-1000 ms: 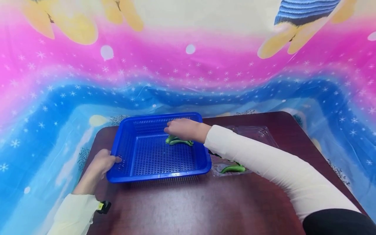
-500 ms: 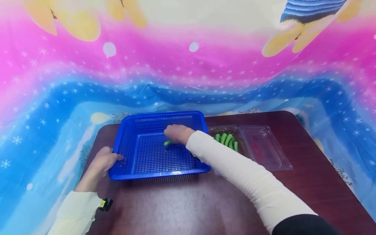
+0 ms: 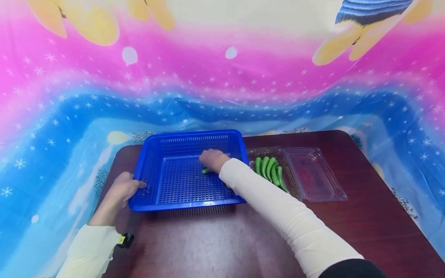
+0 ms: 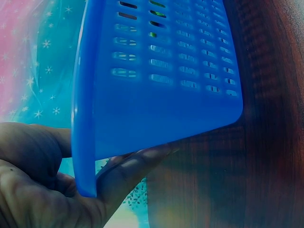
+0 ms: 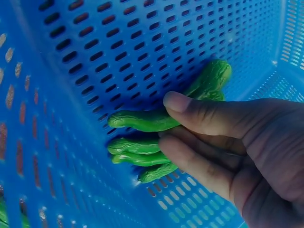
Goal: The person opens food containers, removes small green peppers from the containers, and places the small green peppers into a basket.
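In the head view, a blue plastic basket [image 3: 194, 203] with slotted walls stands on the table. My left hand [image 3: 122, 190] grips its left rim, the thumb over the edge; in the left wrist view the rim lies between thumb and fingers. My right hand [image 3: 213, 159] is down inside the basket, towards its right side. Seen from the right wrist, its thumb and fingers pinch a green pepper [image 5: 140, 121] close to the basket floor. Several other green peppers [image 5: 140, 156] lie beside and under the fingers, partly hidden.
Right of the basket, an opened clear plastic clamshell box [image 3: 295, 187] holds several green peppers [image 3: 269, 170], with its lid [image 3: 314, 173] folded flat to the right. The dark wooden table [image 3: 194, 243] extends towards me. A patterned curtain [image 3: 222, 104] hangs behind.
My right hand has lowered within the basket, and its forearm has swung left, uncovering the box of peppers. My left hand keeps its grip on the rim.
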Demonstrator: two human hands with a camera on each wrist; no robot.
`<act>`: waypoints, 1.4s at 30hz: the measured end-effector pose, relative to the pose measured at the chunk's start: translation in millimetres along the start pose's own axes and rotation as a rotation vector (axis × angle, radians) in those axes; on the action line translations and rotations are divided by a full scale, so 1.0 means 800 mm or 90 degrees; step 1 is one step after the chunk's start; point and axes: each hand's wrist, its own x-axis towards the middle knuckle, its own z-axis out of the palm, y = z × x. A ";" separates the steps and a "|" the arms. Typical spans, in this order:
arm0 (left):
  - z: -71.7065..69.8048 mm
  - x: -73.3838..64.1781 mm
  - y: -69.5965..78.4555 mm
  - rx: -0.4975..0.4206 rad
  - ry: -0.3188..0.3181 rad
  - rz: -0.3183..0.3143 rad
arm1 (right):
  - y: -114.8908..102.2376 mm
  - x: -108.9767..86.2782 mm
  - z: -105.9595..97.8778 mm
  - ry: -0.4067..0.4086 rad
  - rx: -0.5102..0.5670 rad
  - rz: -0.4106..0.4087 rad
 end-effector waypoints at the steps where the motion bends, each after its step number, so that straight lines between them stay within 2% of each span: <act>1: 0.000 0.000 0.000 0.000 0.000 0.000 | 0.000 0.001 0.001 0.003 -0.004 0.004; 9: 0.000 0.002 0.002 0.000 -0.006 -0.006 | 0.003 0.007 0.007 0.028 -0.034 0.035; 17: -0.001 0.002 0.002 0.017 -0.005 -0.010 | 0.008 0.008 0.005 0.029 -0.041 0.051; 20: -0.001 0.002 0.001 0.017 -0.004 -0.013 | 0.013 0.006 0.002 0.029 -0.038 0.055; 24: -0.002 0.003 0.001 0.019 -0.005 -0.013 | 0.025 -0.001 -0.013 0.056 -0.028 0.048; 29: 0.000 0.004 0.001 0.021 -0.004 -0.006 | 0.047 -0.035 -0.053 0.126 0.044 0.013; 32: 0.000 0.005 0.001 0.022 -0.004 -0.002 | 0.063 -0.068 -0.076 0.167 0.076 -0.001; 34: 0.000 0.005 0.001 0.019 -0.006 -0.002 | 0.075 -0.093 -0.082 0.191 0.070 -0.005; 38: -0.001 0.005 0.001 0.010 -0.012 -0.006 | 0.101 -0.137 -0.076 0.210 0.068 0.004; 42: -0.003 0.003 0.001 0.002 -0.013 -0.006 | 0.127 -0.172 -0.046 0.183 0.072 -0.001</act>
